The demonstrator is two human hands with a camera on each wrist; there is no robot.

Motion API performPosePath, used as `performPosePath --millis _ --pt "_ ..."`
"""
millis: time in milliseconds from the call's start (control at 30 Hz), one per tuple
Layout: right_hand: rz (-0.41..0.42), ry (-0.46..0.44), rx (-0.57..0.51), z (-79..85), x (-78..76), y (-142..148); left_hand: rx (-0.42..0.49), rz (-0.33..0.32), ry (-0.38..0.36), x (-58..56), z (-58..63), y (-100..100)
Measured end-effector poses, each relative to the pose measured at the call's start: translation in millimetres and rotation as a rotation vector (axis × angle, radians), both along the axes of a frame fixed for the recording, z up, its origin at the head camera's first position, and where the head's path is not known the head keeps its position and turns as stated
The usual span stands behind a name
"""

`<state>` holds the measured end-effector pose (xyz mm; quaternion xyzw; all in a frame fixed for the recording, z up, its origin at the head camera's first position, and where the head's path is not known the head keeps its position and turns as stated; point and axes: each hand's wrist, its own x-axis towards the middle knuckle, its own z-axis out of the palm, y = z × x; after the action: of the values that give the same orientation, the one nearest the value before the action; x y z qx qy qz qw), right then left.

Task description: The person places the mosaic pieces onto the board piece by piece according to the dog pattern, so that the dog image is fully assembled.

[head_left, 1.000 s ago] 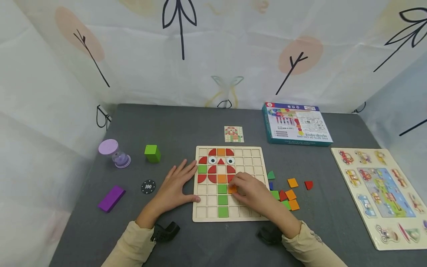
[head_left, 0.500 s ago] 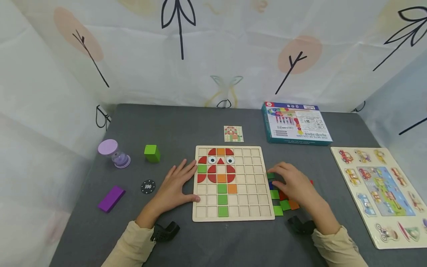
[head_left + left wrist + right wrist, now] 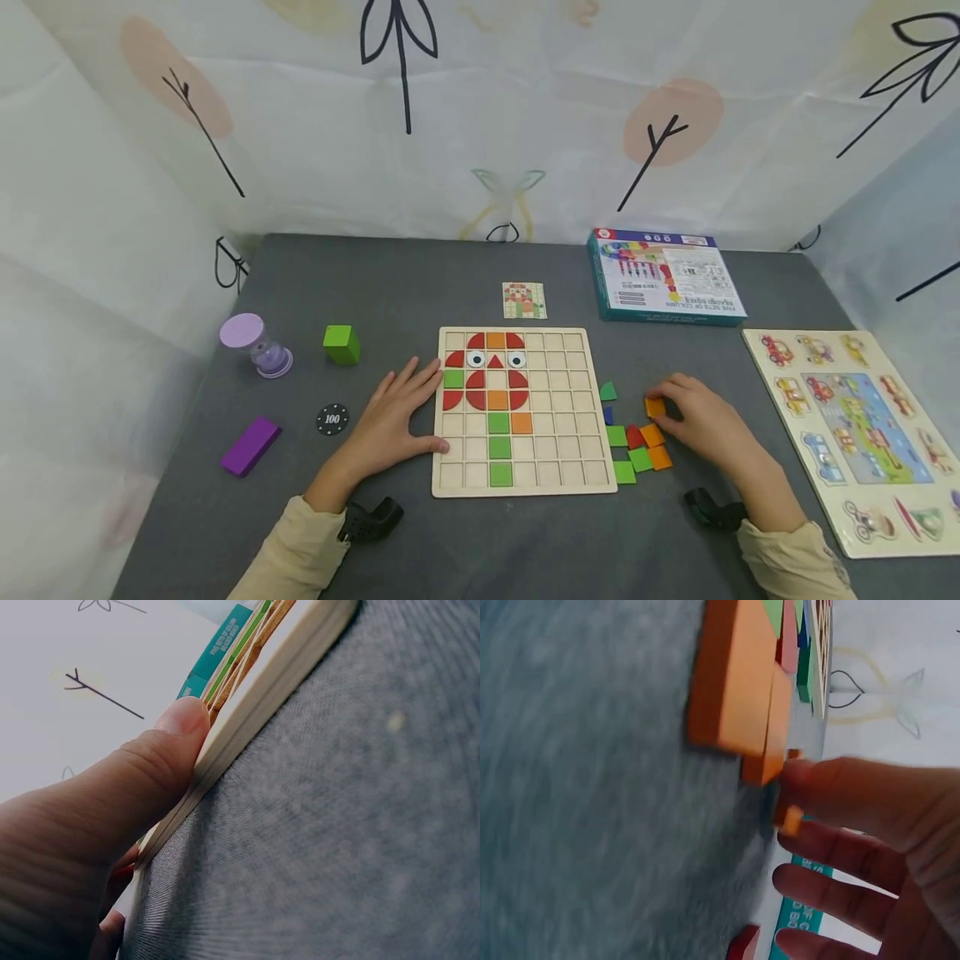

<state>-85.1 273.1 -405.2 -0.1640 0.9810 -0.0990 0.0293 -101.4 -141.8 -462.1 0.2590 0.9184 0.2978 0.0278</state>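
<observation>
Right hand [image 3: 696, 423] pinches orange tile [image 3: 653, 407] at its edges; other tiles [image 3: 659, 457] just beside the grip. Likely light, stiff, maybe slick; opposite edges best. Left hand [image 3: 392, 417], fingers extended, touches board [image 3: 570, 454].

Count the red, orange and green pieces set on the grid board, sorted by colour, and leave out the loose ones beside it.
Red pieces: 9
Orange pieces: 3
Green pieces: 4
Total: 16
</observation>
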Motion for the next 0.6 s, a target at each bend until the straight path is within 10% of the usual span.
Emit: performPosePath --millis 600 --pt "0.244 0.147 -0.147 5.2 14.0 -104 0.006 0.005 -0.009 0.8 2.2 0"
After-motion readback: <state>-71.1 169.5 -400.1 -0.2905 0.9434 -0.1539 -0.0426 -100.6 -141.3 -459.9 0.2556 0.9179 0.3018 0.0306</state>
